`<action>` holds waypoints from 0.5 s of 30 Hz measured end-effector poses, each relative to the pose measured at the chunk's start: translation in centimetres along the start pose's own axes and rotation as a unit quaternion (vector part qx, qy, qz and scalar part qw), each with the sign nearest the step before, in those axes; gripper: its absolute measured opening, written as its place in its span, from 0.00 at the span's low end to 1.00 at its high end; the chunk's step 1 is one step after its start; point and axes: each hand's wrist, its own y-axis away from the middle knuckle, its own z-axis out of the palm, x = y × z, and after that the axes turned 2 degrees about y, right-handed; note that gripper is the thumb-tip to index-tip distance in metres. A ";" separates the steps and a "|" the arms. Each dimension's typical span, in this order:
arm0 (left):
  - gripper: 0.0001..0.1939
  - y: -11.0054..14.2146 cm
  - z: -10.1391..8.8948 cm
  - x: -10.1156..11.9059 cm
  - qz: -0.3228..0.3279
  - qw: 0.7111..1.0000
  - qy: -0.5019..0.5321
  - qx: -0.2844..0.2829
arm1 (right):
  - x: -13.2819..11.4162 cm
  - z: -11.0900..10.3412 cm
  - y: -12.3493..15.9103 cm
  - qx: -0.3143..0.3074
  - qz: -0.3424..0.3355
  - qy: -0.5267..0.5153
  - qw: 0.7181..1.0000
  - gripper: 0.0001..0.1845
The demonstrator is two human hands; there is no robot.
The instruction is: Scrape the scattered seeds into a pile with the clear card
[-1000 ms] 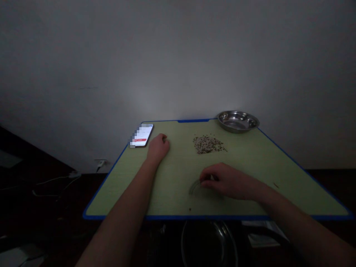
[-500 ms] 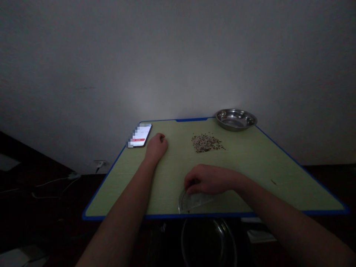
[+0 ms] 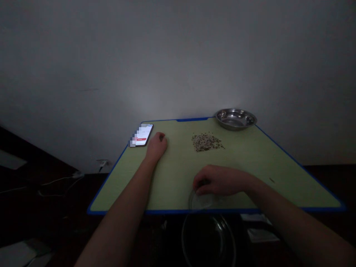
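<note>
My right hand (image 3: pixel 217 180) is over the front part of the table, its fingers pinched on the edge of a clear plastic protractor (image 3: pixel 201 202). The protractor lies near the blue front edge and is partly hidden by the hand. Beyond this hand, a spread pile of small pale and dark grains (image 3: pixel 207 142) lies on the green tabletop. My left hand (image 3: pixel 157 144) rests on the table left of the pile, loosely curled, with nothing visible in it. Below the table's front edge is a round clear bowl (image 3: pixel 208 241), its contents too dark to make out.
A shallow steel bowl (image 3: pixel 236 119) stands at the back right corner of the green table (image 3: pixel 175 178). A lit phone (image 3: pixel 142 135) lies beside my left hand. One small dark sliver (image 3: pixel 272 180) is on the right side. Behind rises a grey wall (image 3: pixel 178 66).
My right hand has slid to the right along the front edge with the protractor. My left hand stays in place. The grain pile looks the same.
</note>
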 end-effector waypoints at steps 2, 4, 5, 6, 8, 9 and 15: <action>0.15 0.0 -0.2 0.2 -0.004 0.999 0.048 0.015 | -0.1 0.0 0.5 0.005 0.005 0.001 1.000 0.08; 0.13 0.7 -1.1 1.1 -0.005 0.994 0.108 0.031 | -0.4 0.0 1.1 0.012 0.010 0.007 1.000 0.08; 0.11 1.5 -1.9 1.8 0.003 0.988 0.146 0.050 | -0.5 -0.1 1.5 0.017 0.014 0.011 1.000 0.08; 0.11 2.7 -3.0 2.5 0.016 0.981 0.184 0.061 | -0.7 -0.1 1.9 0.026 0.020 0.016 0.999 0.08; 0.11 6.5 -5.6 3.8 0.042 0.964 0.256 0.064 | -1.1 0.1 3.0 0.061 0.038 0.016 0.997 0.08; 0.10 9.0 -7.0 4.1 0.041 0.961 0.268 0.046 | -1.3 0.3 3.7 0.087 0.049 0.009 0.995 0.08; 0.15 25.4 -7.0 -0.7 -0.118 0.963 0.111 -0.214 | -1.4 3.8 11.1 0.289 0.146 -0.099 0.941 0.12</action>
